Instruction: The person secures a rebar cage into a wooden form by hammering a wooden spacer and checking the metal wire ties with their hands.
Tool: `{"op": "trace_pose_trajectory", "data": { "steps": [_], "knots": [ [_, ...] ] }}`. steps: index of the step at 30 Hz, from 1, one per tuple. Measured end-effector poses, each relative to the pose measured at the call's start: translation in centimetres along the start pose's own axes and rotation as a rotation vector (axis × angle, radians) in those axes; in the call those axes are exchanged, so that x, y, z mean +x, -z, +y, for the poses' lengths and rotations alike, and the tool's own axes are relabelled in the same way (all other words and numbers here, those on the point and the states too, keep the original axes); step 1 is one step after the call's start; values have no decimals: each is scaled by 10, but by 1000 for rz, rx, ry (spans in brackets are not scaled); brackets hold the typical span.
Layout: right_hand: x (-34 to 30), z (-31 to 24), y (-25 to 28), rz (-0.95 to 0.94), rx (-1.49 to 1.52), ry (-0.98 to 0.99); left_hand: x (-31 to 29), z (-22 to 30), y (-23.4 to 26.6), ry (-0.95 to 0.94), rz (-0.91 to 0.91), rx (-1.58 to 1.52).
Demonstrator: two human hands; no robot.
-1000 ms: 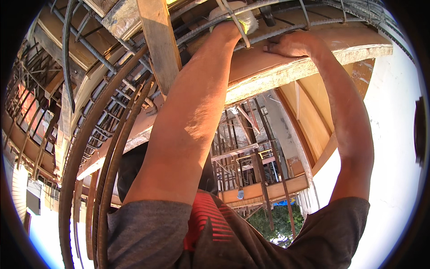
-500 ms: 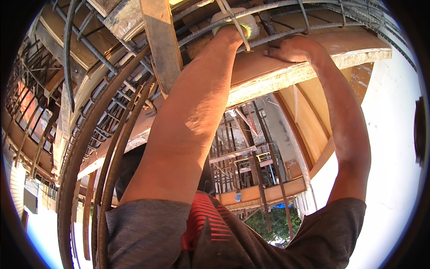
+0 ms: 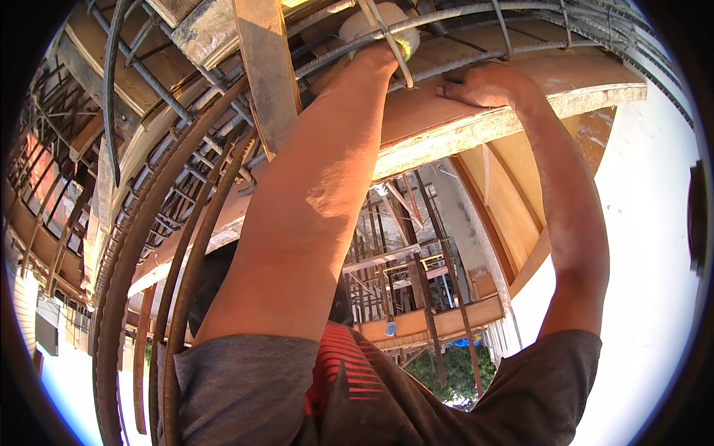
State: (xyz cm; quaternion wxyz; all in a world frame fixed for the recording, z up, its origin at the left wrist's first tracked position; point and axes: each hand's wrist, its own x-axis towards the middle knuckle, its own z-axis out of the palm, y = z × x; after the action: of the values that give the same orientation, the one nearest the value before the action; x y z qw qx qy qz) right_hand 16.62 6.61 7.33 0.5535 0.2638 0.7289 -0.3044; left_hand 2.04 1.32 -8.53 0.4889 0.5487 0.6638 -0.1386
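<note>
My left arm reaches far up between the steel bars, and my left hand point(image 3: 370, 28) wears a pale glove with a yellow-green cuff. Its fingers are hidden beyond the wrist and the bars. A thin steel tie point(image 3: 392, 46) crosses in front of that wrist. My bare right hand point(image 3: 487, 83) rests on the brown plywood form board point(image 3: 416, 104), close to its rough pale edge, with the fingers bent and somewhat apart; I see nothing held in it. Just beyond that hand runs a curved ribbed rebar point(image 3: 476, 57).
An upright timber point(image 3: 269, 74) stands left of my left forearm. Long bent rebars point(image 3: 119, 297) curve down the left side. Below the board, a deep gap shows steel props point(image 3: 428, 297) and timber beams. A white wall point(image 3: 647, 223) rises at the right.
My gloved left hand has shifted slightly farther away and to the left. The right hand stays on the board, and the whole view has moved a little.
</note>
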Motion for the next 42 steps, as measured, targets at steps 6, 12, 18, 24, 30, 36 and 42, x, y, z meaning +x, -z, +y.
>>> {"op": "trace_pose_trajectory", "data": {
  "steps": [6,12,18,24,30,36,42],
  "knots": [
    [-2,0,6,-62,-56,43,-13,6,-12,4,0,-1],
    [-4,-1,6,-47,2,-5,-11,3,-9,24,2,-20],
    [-1,-4,13,-69,-16,19,-23,8,-7,49,11,-28],
    [8,7,-1,-6,50,-27,-21,8,-5,38,9,-40],
    [7,1,6,-46,41,-27,-17,3,0,58,-2,-51],
    [7,5,2,-39,78,-45,-31,8,-2,71,3,-53],
    [5,6,2,-15,93,-41,-48,-12,-2,74,3,-59]
  ]
}}
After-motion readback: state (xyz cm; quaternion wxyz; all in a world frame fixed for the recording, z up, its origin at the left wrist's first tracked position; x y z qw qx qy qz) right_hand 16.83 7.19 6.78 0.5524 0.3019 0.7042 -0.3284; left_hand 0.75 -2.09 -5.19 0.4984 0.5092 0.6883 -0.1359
